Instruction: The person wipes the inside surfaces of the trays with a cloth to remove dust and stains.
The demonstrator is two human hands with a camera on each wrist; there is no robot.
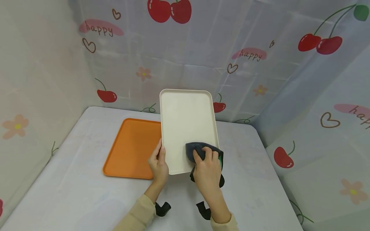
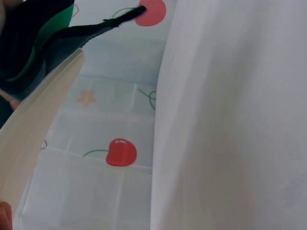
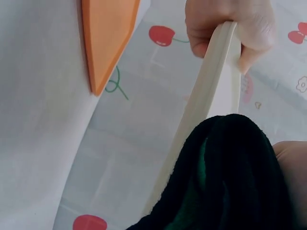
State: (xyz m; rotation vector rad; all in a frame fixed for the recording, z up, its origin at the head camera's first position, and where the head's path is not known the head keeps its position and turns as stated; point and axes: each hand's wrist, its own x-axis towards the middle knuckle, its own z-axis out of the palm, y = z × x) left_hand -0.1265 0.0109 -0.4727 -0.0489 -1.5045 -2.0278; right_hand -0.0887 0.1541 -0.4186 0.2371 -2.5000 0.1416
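A cream rectangular tray [image 1: 188,118] is held up off the table, tilted with its inner face toward the head camera. My left hand [image 1: 159,163] grips its lower left edge, thumb on the near side; the right wrist view also shows that left hand [image 3: 235,21] around the rim. With bunched fingers my right hand [image 1: 208,173] holds a dark cloth [image 1: 191,150] with green parts against the tray's lower right area. Folds of the cloth [image 3: 240,163] hang over the tray's edge in the right wrist view, hiding most of the right hand.
An orange tray [image 1: 131,150] lies flat on the white-covered table [image 1: 75,192], partly behind the cream tray. Curtains with cherries and "happy" lettering [image 1: 101,28] stand at the back and both sides. Black straps [image 1: 163,209] show near the wrists.
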